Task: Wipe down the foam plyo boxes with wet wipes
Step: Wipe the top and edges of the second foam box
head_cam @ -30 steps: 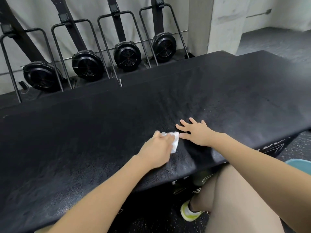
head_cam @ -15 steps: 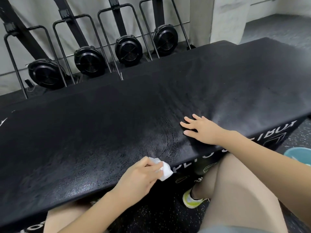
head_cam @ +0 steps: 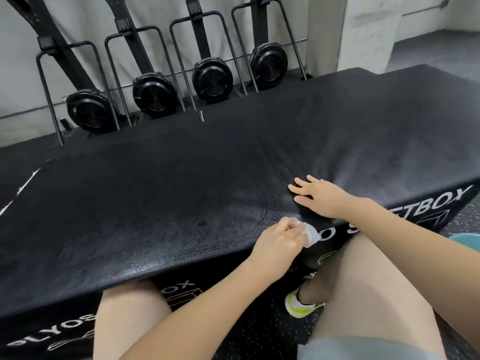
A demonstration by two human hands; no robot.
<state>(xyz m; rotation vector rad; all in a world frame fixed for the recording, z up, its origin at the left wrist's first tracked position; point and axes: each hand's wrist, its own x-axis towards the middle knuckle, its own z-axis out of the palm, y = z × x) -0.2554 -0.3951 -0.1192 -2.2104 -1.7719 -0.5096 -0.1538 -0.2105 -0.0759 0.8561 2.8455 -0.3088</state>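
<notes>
Four black fan wheels (head_cam: 155, 96) stand in a row along the pale wall (head_cam: 23, 100), each with a bent metal frame (head_cam: 85, 74) and a dark rail (head_cam: 65, 53) slanting upward. A concrete pillar (head_cam: 363, 29) rises at right. The speckled floor (head_cam: 259, 333) carries a yellow-green shoe (head_cam: 298, 307); a teal rim (head_cam: 467, 241) shows far right.

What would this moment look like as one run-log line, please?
step: wiping box top | left hand: grips wipe at near edge | right hand: flat on box
</notes>
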